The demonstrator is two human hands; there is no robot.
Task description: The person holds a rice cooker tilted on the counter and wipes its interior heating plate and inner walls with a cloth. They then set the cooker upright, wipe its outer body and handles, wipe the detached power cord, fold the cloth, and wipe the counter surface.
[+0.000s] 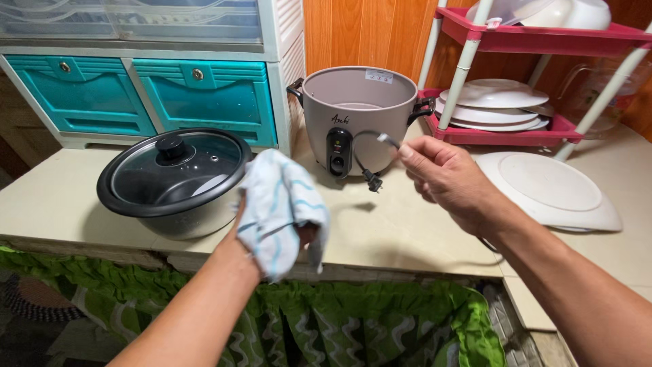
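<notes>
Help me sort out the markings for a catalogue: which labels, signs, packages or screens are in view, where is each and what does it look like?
Small sticker: inside back wall of the grey rice cooker, near the rim; white rectangle with tiny dark print.
Printed logo: cooker's front, above the switch panel; dark script on grey.
Switch panel: cooker's lower front; black upright oval with small lights.
No packages or screens.

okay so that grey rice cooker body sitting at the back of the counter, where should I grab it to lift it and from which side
Judging by its shape, take the grey rice cooker body by its two black side handles, one on each side near the rim, coming in from left and right. It stands upright and open, and the smooth round wall offers no other hold.
</notes>
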